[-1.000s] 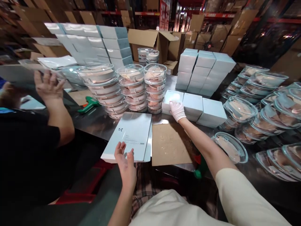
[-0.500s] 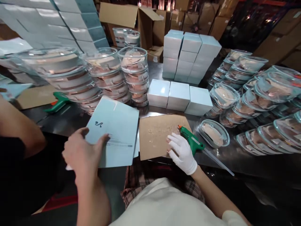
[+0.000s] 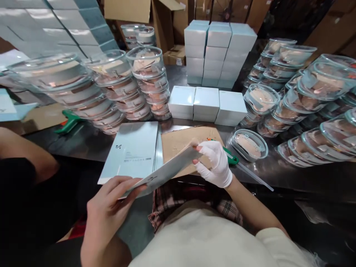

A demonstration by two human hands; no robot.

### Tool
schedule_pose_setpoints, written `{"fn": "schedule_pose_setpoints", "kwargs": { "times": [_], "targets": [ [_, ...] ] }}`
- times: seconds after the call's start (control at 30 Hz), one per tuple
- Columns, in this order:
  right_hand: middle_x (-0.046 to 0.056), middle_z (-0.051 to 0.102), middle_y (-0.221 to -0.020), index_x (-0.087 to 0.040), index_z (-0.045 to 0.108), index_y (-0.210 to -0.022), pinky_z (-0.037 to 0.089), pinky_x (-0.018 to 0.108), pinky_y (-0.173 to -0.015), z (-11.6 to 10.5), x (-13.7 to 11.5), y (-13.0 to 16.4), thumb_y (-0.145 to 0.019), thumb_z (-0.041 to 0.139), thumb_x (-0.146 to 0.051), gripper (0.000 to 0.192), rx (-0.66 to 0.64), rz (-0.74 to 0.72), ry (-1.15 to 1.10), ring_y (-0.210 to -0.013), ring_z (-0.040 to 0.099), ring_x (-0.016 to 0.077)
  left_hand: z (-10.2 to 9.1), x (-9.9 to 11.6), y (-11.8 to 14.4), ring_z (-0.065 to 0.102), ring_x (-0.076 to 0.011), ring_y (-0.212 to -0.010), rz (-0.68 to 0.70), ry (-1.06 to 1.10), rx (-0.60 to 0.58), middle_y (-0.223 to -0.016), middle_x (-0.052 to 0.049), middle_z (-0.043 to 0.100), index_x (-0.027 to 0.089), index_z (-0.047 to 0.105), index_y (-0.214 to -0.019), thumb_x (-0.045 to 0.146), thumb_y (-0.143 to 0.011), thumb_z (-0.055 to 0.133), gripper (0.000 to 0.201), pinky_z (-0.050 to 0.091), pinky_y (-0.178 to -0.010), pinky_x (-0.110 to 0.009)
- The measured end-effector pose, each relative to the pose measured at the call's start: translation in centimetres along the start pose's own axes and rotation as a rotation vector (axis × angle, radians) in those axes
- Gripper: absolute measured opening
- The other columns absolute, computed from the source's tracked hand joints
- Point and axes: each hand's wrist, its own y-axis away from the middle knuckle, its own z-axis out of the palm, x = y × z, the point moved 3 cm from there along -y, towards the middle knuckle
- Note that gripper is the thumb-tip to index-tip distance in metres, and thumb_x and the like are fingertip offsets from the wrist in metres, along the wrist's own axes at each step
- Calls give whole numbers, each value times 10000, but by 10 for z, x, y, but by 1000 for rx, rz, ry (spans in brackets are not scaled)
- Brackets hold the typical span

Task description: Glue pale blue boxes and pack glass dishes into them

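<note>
My bare left hand (image 3: 107, 205) and my white-gloved right hand (image 3: 214, 163) both grip one flat, unfolded pale blue carton (image 3: 164, 172), held tilted just above the table's front edge. Under it lies a stack of the same flat cartons (image 3: 130, 150) with a small black mark. To the right of that stack is a brown cardboard sheet (image 3: 180, 142). A green glue gun (image 3: 229, 159) lies on the steel table just beyond my right hand.
Three closed pale blue boxes (image 3: 205, 104) sit in a row behind the cardboard, taller box stacks (image 3: 219, 48) beyond. Stacks of clear lidded glass bowls (image 3: 147, 81) stand left and right (image 3: 303, 96). One bowl (image 3: 249, 144) lies near the glue gun. Another person's arm (image 3: 22, 152) is at left.
My left hand lifted one flat carton off the stack and brought it toward me; my right hand left the cardboard sheet and took hold of the carton's far end.
</note>
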Motion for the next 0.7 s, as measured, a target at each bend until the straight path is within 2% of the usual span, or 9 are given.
{"fn": "schedule_pose_setpoints", "kwargs": {
  "times": [0.2,0.27,0.33,0.4,0.47,0.53,0.6,0.67,0.7],
  "targets": [
    [79,736,-1066,-228,635,-1133,557,380,-922,-12,-2,-5,-949,712,-299,212,-220,60,-236,-994,699,223,-6,-7,-8,714,-164,-689,8,39,-141,-849,-13,757,296,815,-995,367,-932,740,121,556,-579,-230],
    [68,737,-1084,-221,648,-1133,564,350,-944,-12,4,3,-953,722,-373,247,-357,241,-426,-1012,712,200,-3,-15,-7,727,-176,-729,-15,12,-114,-881,-17,769,290,801,-1079,408,-925,756,199,566,-633,-244],
    [92,731,-1182,-206,645,-1249,576,344,-967,-6,12,20,-949,715,-506,430,-521,523,-709,-1075,723,199,5,-22,-5,740,-182,-757,-16,2,-130,-912,-28,779,281,773,-1193,421,-941,739,290,572,-672,-255],
    [125,731,-1233,-179,652,-1318,573,380,-1013,4,15,42,-902,727,-632,620,-697,781,-979,-1129,723,225,19,-23,0,749,-188,-770,17,-12,-215,-952,-42,789,300,751,-1276,404,-980,683,321,573,-662,-261],
    [135,753,-1209,-168,708,-1272,544,439,-1078,17,15,67,-823,767,-709,706,-835,937,-1133,-1153,718,260,39,-19,8,771,-234,-915,92,-42,-335,-1105,-67,801,344,720,-1347,442,-990,659,376,609,-752,-311],
    [134,763,-1204,-167,745,-1223,502,471,-1134,28,13,88,-757,798,-749,748,-877,1011,-1192,-1179,707,281,63,-12,19,714,-331,-1199,164,-81,-454,-1331,-97,754,352,629,-1468,592,-917,713,608,608,-947,-428],
    [133,760,-1228,-165,754,-1220,469,478,-1169,35,10,101,-748,788,-771,769,-877,1025,-1226,-1211,694,286,86,-7,30,584,-420,-1389,185,-115,-540,-1497,-152,652,289,480,-1596,763,-748,781,1017,541,-1082,-531],
    [128,760,-1226,-160,759,-1211,455,471,-1182,35,6,104,-749,787,-775,770,-909,996,-1255,-1221,689,284,103,-5,38,573,-452,-1381,160,-155,-597,-1541,-214,594,214,398,-1639,818,-620,828,1261,525,-1087,-552],
    [126,761,-1219,-158,764,-1200,456,466,-1180,32,4,104,-760,771,-785,767,-946,971,-1267,-1214,691,281,107,-5,40,609,-443,-1328,145,-165,-630,-1524,-229,600,196,414,-1627,802,-600,853,1271,534,-1065,-543]
  ]
}}
